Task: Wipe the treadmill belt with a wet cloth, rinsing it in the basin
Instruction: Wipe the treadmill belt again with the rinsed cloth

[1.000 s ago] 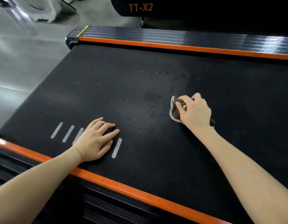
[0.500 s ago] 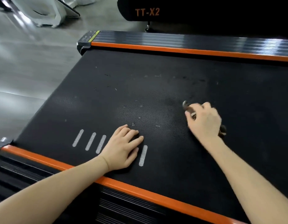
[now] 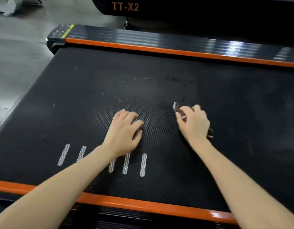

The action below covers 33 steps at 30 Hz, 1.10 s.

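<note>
Dark cloth (image 3: 177, 108) lies mid treadmill belt (image 3: 242, 104), gripped by the right hand (image 3: 195, 123), fingers curled round it. The left hand (image 3: 124, 131) rests flat, fingers relaxed. Best press evenly, overlapping strokes toward the far-edge specks (image 3: 134, 78).

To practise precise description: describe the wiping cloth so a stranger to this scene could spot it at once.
Start at the wide black treadmill belt between its two orange side strips. On it lie two hands; the cloth is the small dark, pale-edged rag bunched under the right hand. The left hand rests on bare belt, holding nothing.
</note>
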Available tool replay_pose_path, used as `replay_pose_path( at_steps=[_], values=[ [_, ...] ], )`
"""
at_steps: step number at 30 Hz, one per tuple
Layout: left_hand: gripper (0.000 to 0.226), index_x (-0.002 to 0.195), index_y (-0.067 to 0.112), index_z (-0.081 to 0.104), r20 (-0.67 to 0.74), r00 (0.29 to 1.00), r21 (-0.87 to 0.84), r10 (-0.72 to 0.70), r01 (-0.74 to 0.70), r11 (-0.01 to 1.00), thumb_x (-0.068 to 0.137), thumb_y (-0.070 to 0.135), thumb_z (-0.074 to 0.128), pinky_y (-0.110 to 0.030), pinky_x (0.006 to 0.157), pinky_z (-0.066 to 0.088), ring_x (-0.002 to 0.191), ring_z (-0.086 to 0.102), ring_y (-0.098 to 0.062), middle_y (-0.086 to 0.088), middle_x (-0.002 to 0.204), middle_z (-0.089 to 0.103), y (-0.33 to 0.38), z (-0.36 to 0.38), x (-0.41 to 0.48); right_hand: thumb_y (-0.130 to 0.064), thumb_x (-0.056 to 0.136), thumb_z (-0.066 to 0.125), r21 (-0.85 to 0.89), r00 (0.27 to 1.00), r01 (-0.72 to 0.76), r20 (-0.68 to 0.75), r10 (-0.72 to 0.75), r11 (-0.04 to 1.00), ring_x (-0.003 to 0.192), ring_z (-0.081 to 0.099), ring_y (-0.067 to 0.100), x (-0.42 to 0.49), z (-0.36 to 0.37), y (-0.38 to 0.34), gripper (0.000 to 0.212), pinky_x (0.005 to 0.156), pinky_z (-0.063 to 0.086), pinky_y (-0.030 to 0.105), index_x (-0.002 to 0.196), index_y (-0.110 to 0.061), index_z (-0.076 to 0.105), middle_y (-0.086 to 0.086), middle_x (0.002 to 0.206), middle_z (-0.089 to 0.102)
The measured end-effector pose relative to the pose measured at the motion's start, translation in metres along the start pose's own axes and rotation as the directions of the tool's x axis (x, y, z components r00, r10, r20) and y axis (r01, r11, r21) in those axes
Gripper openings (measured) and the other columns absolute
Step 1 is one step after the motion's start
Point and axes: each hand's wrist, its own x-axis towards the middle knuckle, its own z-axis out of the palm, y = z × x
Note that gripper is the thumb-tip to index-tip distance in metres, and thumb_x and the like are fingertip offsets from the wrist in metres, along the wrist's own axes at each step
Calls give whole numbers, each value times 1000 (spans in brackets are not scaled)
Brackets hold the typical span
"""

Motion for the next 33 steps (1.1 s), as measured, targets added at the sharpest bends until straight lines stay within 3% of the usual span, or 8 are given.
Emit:
replay_pose_path(
  at_steps=[6, 11, 15, 17, 22, 24, 28, 33],
  values=[
    [50, 123, 16, 62, 205, 972, 68, -113, 101, 993, 90, 38, 32, -53, 109, 27, 119, 50, -35, -12, 127, 58, -14, 21, 67, -44, 83, 55, 208, 856, 484, 90, -510, 850, 67, 50, 21, -75, -24, -1, 23, 45, 42, 27, 89, -25, 67, 1, 82, 54],
    [58, 136, 21, 51, 214, 964, 88, -158, 142, 986, 92, 45, 23, -56, 115, 15, 133, 36, -33, -8, 141, 48, -25, 40, 76, -44, 86, 54, 42, 965, 260, -24, -260, 965, 71, 55, 26, 27, 14, 13, 25, 51, 36, 25, 93, -24, 67, 4, 80, 55],
    [54, 134, 21, 54, 181, 972, 90, -147, 133, 987, 93, 43, 27, -61, 112, 17, 130, 40, -34, -9, 137, 51, -28, 43, 76, -42, 93, 52, -30, 999, 38, 23, -37, 999, 88, 54, 32, 95, 30, 11, 31, 62, 33, 30, 114, -23, 63, 11, 100, 56],
    [53, 133, 21, 54, 176, 975, 83, -136, 123, 989, 93, 42, 29, -62, 111, 18, 129, 41, -34, -9, 136, 52, -27, 43, 77, -44, 91, 53, 12, 999, 45, -7, -45, 999, 85, 54, 32, 88, 26, 2, 30, 60, 34, 30, 110, -24, 64, 11, 98, 56],
    [51, 133, 23, 54, 147, 981, 78, -126, 116, 990, 93, 42, 30, -63, 111, 18, 131, 39, -32, -7, 137, 51, -29, 47, 75, -46, 85, 53, 157, 887, 451, 32, -461, 879, 68, 51, 19, 22, 9, 6, 28, 45, 39, 24, 93, -24, 68, 1, 82, 55],
    [51, 134, 23, 54, 148, 981, 82, -127, 116, 990, 93, 43, 30, -64, 111, 17, 132, 39, -32, -7, 137, 51, -30, 47, 76, -45, 85, 55, 78, 922, 384, 19, -387, 920, 69, 55, 23, 53, 14, 24, 26, 48, 44, 28, 92, -24, 68, 3, 81, 57],
    [51, 131, 21, 57, 133, 983, 94, -123, 111, 989, 93, 42, 30, -65, 110, 19, 127, 44, -34, -9, 133, 54, -29, 47, 76, -43, 93, 51, -62, 998, -43, -43, 40, 997, 86, 55, 33, 123, 31, 56, 30, 61, 36, 32, 108, -20, 64, 11, 96, 57],
    [52, 125, 19, 61, 91, 991, 174, -100, 83, 981, 91, 45, 33, -66, 110, 15, 123, 47, -36, -15, 127, 56, -41, 44, 105, -55, 90, 48, -89, 996, -11, -95, 2, 996, 86, 50, 28, 127, 38, 58, 43, 59, 31, 31, 109, -20, 64, 9, 97, 54]
  ],
)
